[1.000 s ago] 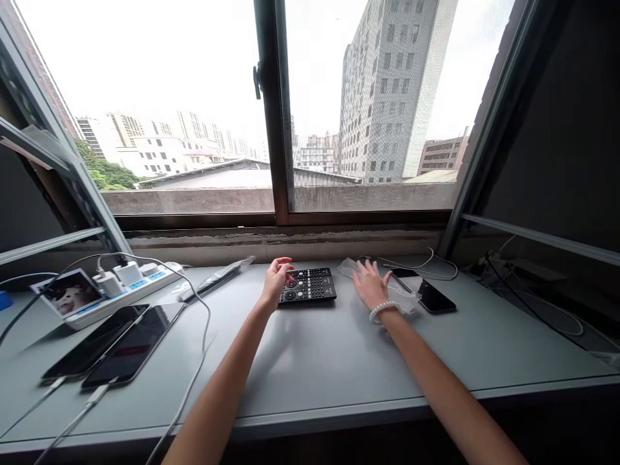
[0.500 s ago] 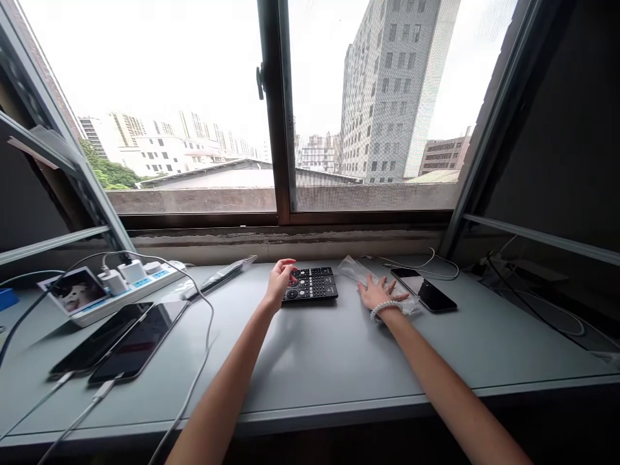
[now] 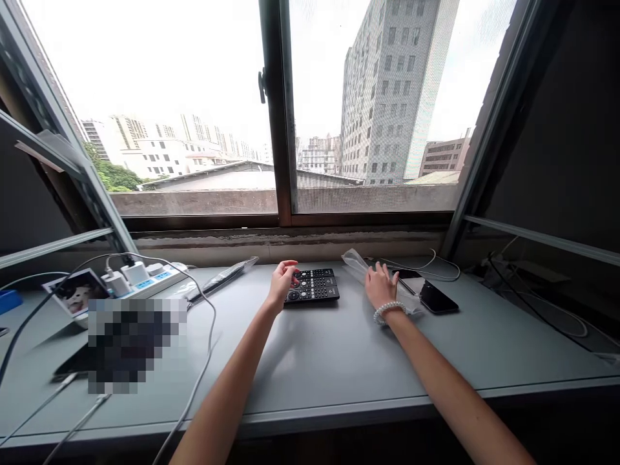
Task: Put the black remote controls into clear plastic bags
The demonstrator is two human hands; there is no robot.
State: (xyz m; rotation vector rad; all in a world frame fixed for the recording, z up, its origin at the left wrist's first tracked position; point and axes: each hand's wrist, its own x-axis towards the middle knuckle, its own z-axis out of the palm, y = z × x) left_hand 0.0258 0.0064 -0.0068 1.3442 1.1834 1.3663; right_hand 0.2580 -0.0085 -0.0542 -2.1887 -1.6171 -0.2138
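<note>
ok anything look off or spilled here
Nothing looks spilled. A pale cable loops across the desk and over its front edge, which looks untidy, and a plastic bag lies crumpled at the right hand. A blocky blur hides part of the left side; I can't judge there.

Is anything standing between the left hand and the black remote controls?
Nothing visible does. The left hand is at the left end of the black remote controls, overlapping them in view; contact is unclear. The clear plastic bag lies off their right side, by the right hand.
</note>
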